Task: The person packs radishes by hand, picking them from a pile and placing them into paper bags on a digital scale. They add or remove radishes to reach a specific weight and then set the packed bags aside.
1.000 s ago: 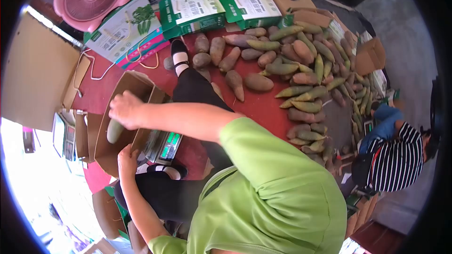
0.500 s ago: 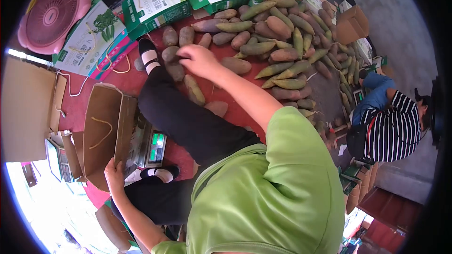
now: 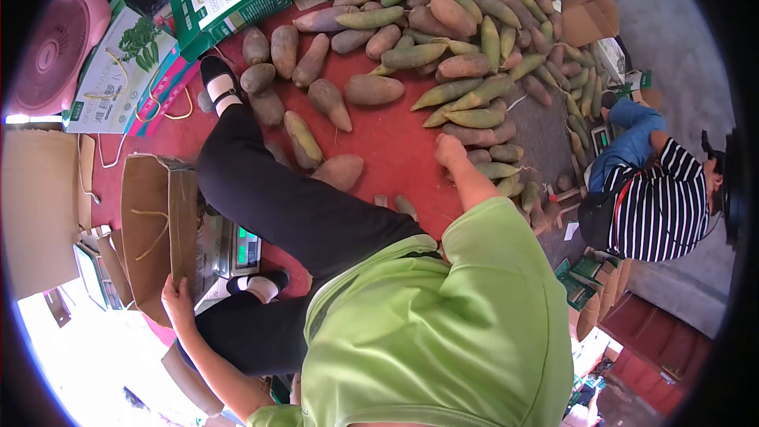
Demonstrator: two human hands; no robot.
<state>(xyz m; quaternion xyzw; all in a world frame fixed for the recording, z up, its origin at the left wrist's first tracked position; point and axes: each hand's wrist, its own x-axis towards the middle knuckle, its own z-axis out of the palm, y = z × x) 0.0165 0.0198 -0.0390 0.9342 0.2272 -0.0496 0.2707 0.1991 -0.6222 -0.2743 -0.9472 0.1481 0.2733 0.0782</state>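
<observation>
My left hand (image 3: 178,300) grips the near edge of an open cardboard box (image 3: 146,190) with a string handle, which leans by a digital scale (image 3: 246,251). On the right, my right hand (image 3: 451,151) has its fingers bunched around the left end of a long reddish-brown radish (image 3: 484,135) at the pile's near edge; its fingertips are partly hidden. Green radishes (image 3: 474,116) lie just above that hand. Several loose soil-covered radishes are spread on the red mat (image 3: 395,162), among them a thick brown one (image 3: 375,89) and a pinkish one (image 3: 340,171).
A large radish pile (image 3: 466,24) covers the back right. Green-and-white printed boxes (image 3: 229,0) stand at the back, and a pink fan (image 3: 59,47) is at far left. A person in a striped shirt (image 3: 660,205) sits at right near another scale (image 3: 602,138). My outstretched leg (image 3: 277,174) crosses the mat.
My right hand has moved right, from the loose radishes near my foot to the pile's edge. My left hand stays on the box. The view has shifted, so the scene sits further left and up.
</observation>
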